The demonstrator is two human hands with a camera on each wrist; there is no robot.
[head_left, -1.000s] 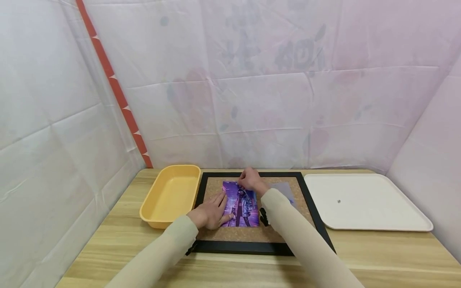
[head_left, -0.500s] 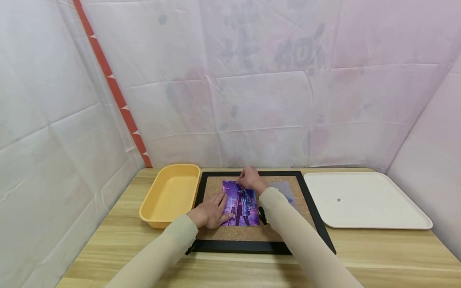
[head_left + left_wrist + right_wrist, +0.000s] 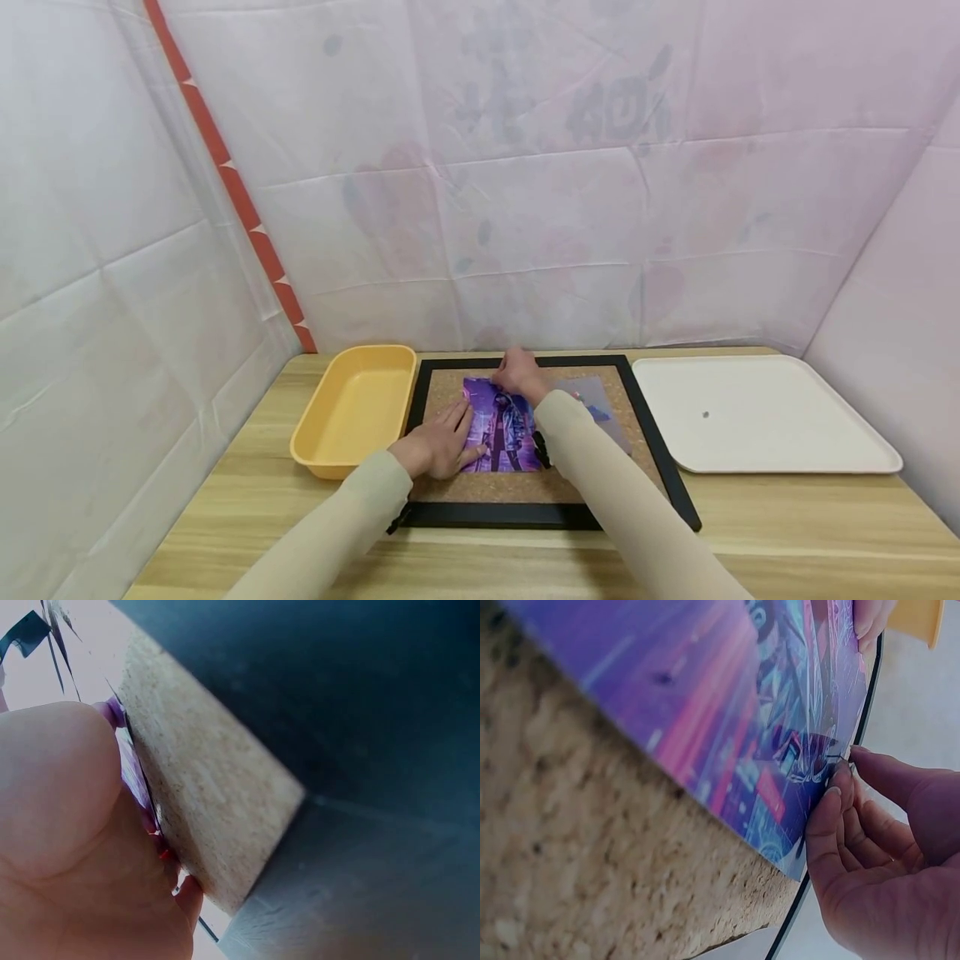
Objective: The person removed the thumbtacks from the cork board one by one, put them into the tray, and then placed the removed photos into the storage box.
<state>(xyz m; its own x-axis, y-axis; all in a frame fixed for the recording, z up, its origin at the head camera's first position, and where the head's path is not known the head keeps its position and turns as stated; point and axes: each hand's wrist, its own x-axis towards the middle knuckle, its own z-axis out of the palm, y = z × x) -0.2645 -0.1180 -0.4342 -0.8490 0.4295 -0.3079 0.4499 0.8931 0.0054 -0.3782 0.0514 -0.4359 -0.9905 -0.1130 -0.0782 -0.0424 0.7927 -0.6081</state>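
Observation:
A purple poster point(image 3: 519, 427) of a standing figure lies on a black-framed corkboard point(image 3: 510, 490). My left hand point(image 3: 441, 440) rests on the poster's left side with its fingers spread. At the poster's top edge, my right hand point(image 3: 519, 372) pinches a tiny thin pin point(image 3: 845, 759) between thumb and fingertips; the fingers mostly cover it. In the right wrist view the poster bows slightly above the cork near that hand. A second, greyish picture point(image 3: 609, 414) lies on the board to the right, partly hidden behind my right sleeve.
A yellow plastic bin point(image 3: 360, 412) stands left of the board on the wooden table point(image 3: 787, 533). To the right is a white tray point(image 3: 772, 417) with one small dark speck-like object point(image 3: 706, 414). White sheeting point(image 3: 540, 217) closes off the back and sides.
My right forearm has shifted slightly left, showing more of the greyish picture. The right fingers stay at the poster's top edge, and the left hand keeps its place.

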